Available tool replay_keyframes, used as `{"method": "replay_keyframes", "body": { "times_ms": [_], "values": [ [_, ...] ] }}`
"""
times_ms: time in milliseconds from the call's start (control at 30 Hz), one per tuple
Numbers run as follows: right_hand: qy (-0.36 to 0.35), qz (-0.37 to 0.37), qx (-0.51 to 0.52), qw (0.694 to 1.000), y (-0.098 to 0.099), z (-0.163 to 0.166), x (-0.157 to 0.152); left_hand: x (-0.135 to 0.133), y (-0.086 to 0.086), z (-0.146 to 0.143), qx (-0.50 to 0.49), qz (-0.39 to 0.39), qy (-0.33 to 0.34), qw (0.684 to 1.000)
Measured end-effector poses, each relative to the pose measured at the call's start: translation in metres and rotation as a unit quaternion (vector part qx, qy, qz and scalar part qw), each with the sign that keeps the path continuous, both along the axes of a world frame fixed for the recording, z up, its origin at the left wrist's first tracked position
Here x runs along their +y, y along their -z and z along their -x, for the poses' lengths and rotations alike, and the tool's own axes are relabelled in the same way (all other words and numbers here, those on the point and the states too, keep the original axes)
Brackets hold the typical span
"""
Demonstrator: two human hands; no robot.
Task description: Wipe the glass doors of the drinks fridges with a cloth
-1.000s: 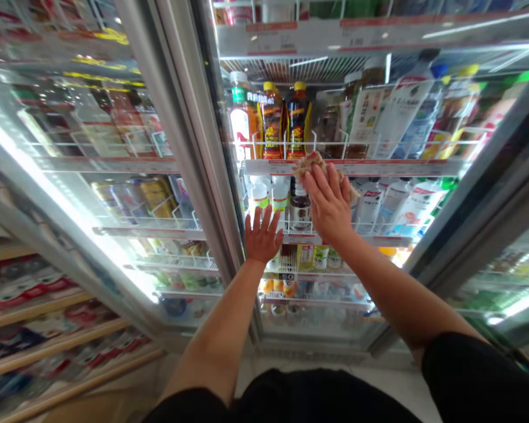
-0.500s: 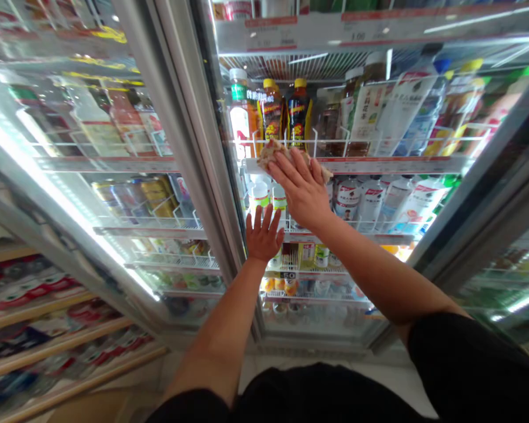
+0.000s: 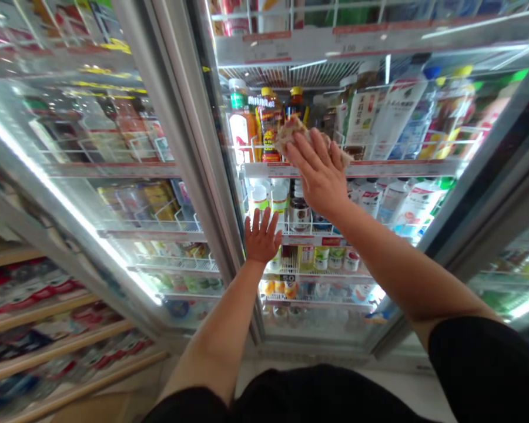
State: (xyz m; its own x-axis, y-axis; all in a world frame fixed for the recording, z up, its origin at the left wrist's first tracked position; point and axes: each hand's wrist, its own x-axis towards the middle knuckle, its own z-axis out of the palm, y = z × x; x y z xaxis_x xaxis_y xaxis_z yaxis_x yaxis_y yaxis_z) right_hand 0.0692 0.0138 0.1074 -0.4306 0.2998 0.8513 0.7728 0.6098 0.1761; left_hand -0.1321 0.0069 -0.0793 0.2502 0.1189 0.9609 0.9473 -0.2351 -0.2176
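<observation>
My right hand (image 3: 321, 170) presses a crumpled, light patterned cloth (image 3: 293, 130) against the glass door (image 3: 321, 322) of a drinks fridge. Its fingers lie over the cloth, which sticks out beyond the fingertips and on both sides. Lower and to the left, my left hand (image 3: 263, 237) rests flat on the same glass with fingers spread, holding nothing. Behind the glass, near the cloth, stand a dark bottle with a yellow cap (image 3: 296, 96) and an orange drink bottle (image 3: 241, 126).
A metal door frame (image 3: 183, 117) runs down to the left of my hands, with another fridge door beyond it. Several bottles fill the shelves inside, among them a large clear bottle (image 3: 399, 111). Wooden shelves (image 3: 66, 351) with red packages stand at the lower left.
My right hand has slid with the cloth to the right and slightly up over the glass, now covering part of the second yellow-capped bottle. My left hand stays nearly in place.
</observation>
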Motion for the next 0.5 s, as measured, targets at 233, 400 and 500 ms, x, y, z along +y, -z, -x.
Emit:
{"method": "replay_keyframes", "body": {
  "times_ms": [233, 400, 500],
  "values": [
    [0.039, -0.032, 0.071, 0.996, -0.014, -0.044, 0.008, 0.005, 0.007, 0.005, -0.023, 0.057, 0.015, 0.998],
    [0.077, -0.055, 0.129, 0.987, 0.014, -0.082, 0.012, 0.004, 0.004, 0.003, -0.005, 0.019, 0.005, 1.0],
    [0.069, -0.043, 0.108, 0.991, 0.018, -0.101, 0.016, 0.003, 0.001, 0.002, 0.0, 0.01, 0.002, 1.0]
  ]
}}
